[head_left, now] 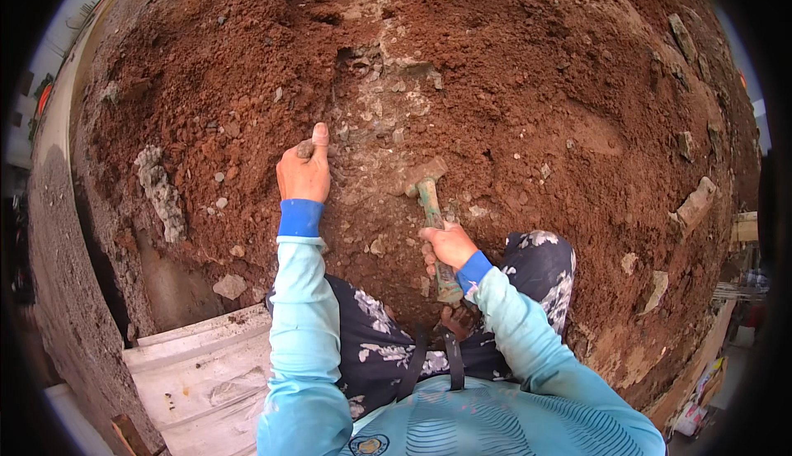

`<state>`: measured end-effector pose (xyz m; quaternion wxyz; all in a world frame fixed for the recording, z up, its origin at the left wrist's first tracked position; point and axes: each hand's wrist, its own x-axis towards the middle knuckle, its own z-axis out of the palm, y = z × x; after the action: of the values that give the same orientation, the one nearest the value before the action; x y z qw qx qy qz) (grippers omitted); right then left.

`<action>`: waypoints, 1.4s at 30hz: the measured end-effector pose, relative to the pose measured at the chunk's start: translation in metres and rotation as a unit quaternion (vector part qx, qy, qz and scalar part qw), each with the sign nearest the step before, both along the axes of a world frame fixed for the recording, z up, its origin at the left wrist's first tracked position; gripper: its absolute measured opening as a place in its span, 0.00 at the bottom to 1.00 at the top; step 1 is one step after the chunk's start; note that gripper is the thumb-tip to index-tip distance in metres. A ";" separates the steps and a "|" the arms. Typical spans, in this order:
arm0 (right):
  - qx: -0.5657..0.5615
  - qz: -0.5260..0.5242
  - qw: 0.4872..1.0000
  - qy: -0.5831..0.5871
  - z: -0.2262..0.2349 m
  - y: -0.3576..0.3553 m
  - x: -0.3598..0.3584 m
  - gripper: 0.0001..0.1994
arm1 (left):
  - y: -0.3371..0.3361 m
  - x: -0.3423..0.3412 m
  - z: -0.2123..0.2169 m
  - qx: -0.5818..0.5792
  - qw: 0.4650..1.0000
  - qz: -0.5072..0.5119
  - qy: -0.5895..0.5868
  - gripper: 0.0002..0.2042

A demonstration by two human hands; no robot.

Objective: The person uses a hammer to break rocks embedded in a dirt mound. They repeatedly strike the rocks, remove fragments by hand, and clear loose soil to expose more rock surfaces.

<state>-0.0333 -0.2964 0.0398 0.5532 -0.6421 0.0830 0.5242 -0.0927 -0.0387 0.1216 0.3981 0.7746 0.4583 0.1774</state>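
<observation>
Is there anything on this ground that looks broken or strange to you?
Yes: the pale strip in the middle looks cracked and stony, unlike the loose red soil on both sides. A lumpy grey chunk also stands out at left.

Can't read any text, label, number or sign anywhere; can only make out a round dark emblem (369, 444) at the near edge, left of centre, on the light-blue shirt (487, 415), too small to decipher.

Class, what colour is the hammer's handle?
The handle is green with brownish, dirty patches, seen best in the head view.
</observation>
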 end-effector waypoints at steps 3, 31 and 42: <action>0.016 -0.031 0.998 0.047 0.034 -0.023 0.003 0.08 | -0.008 -0.008 0.006 -0.090 0.992 0.013 -0.090 0.33; 0.184 -0.132 0.895 -0.384 0.105 -0.046 0.017 0.17 | -0.117 0.072 -0.086 -0.039 0.972 -0.165 -0.164 0.20; 0.141 -0.047 0.889 -0.433 0.170 -0.028 0.013 0.11 | -0.137 0.116 -0.122 0.039 0.961 -0.064 -0.265 0.17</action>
<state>-0.0207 -0.3241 0.2096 0.6433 -0.7157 -0.2096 0.1730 0.0230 -0.1759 -0.0001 0.4851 0.7426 0.2787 0.3682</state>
